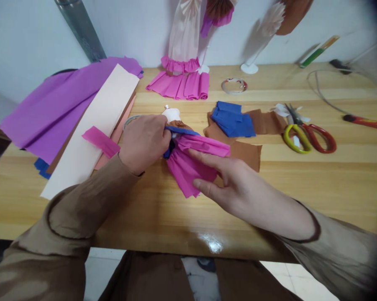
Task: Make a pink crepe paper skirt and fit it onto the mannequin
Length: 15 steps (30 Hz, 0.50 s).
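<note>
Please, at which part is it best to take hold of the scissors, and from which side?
Probably best by the yellow loop and red loop, the right hand coming from the near side. The scissors lie flat, with both loops toward the person and the blades pointing away, so this should keep the hand off the edges.

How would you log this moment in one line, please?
left hand: closed on small figure at waist | right hand: open, touching pink skirt | scissors: on table, unheld
</note>
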Each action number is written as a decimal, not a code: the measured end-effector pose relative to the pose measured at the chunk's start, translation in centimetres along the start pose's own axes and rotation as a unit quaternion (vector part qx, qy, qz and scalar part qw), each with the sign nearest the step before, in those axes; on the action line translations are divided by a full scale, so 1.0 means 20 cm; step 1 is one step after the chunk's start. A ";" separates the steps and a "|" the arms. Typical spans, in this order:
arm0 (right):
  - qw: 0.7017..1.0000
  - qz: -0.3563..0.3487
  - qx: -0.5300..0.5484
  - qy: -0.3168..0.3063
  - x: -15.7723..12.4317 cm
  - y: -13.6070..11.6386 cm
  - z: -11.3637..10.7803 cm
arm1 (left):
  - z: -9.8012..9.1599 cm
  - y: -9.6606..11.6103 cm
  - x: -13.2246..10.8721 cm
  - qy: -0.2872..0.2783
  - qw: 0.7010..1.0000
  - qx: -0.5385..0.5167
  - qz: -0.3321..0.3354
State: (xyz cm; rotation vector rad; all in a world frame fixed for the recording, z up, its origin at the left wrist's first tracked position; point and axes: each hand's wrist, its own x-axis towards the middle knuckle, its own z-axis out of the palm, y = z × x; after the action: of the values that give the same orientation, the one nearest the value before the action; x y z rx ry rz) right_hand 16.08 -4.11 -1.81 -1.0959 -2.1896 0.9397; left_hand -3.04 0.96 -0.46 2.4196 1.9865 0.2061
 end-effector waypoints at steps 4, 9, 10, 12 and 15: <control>1.000 -0.008 0.010 0.000 -0.01 0.00 0.00 | -0.01 0.00 0.01 -0.008 1.000 0.001 -0.006; 1.000 0.026 0.001 0.014 0.02 -0.01 0.02 | -0.02 0.02 0.00 -0.007 0.999 -0.037 0.005; 0.999 0.030 -0.003 0.013 0.02 -0.01 0.02 | -0.02 0.02 0.00 -0.006 0.999 -0.045 0.006; 0.999 0.031 -0.006 0.003 0.04 -0.02 0.03 | -0.03 0.02 -0.01 -0.006 0.998 -0.055 0.007; 0.999 0.037 -0.012 -0.016 0.05 -0.02 0.04 | -0.03 0.02 0.00 -0.012 0.998 -0.059 0.006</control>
State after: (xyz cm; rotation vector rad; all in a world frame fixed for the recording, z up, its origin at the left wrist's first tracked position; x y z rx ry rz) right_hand 14.69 -3.77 -1.89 -1.1881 -2.2055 0.9708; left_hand -2.78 0.74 0.23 2.3511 1.8927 0.2863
